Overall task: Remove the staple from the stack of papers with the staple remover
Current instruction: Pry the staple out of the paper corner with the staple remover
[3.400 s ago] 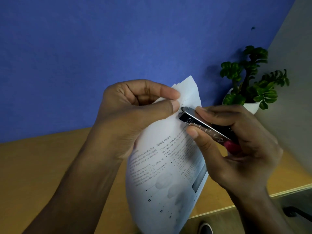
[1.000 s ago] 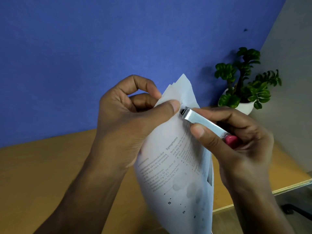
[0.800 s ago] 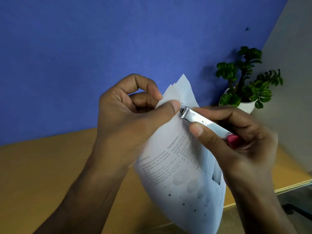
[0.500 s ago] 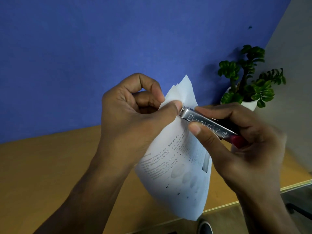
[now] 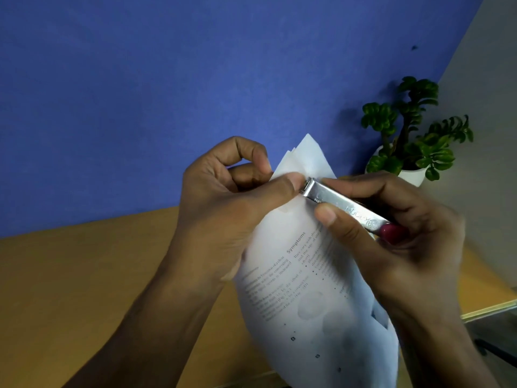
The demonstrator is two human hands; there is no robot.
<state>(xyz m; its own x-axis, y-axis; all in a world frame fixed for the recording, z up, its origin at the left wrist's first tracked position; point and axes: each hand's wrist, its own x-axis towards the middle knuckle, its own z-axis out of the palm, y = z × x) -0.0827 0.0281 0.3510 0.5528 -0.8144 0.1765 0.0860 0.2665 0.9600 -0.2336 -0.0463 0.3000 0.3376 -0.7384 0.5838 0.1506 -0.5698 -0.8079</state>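
A stack of printed papers (image 5: 302,281) hangs in the air above the desk, bowed, its top corner pointing up. My left hand (image 5: 232,203) pinches that corner between thumb and fingers. My right hand (image 5: 397,236) grips a silver metal staple remover (image 5: 344,205) with a red rear end. Its front tip presses against the paper right beside my left thumb. The staple itself is too small to make out under the tip.
A wooden desk (image 5: 84,289) lies below my hands, its front edge running at the lower right. A small green plant in a white pot (image 5: 408,152) stands at the back right corner. A blue wall (image 5: 167,79) rises behind.
Over the last second the papers swung and flexed below my grip while the staple remover rocked slightly at the corner. Both hands kept their hold at the same spot.
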